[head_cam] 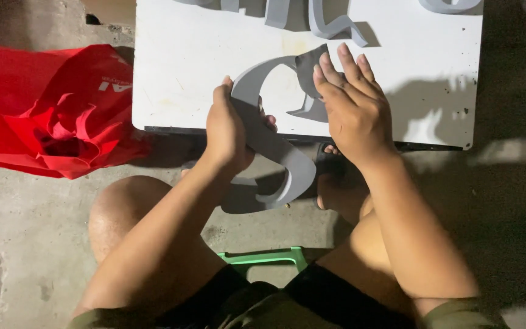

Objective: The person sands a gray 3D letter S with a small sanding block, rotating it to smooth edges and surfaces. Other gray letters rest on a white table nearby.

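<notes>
Your left hand (226, 131) is wrapped tight around the middle of a big grey S-shaped letter (269, 143), held over the edge of the white board (178, 67). Your right hand (354, 109) has flat fingers pressing a dark sanding sheet (310, 64) onto the letter's top curl. A red bag (50, 109) lies on the floor nearby

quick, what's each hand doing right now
Left hand: closed around the grey S-shaped piece.
Right hand: fingers flat, pressing a dark sheet onto that piece's top.
</notes>
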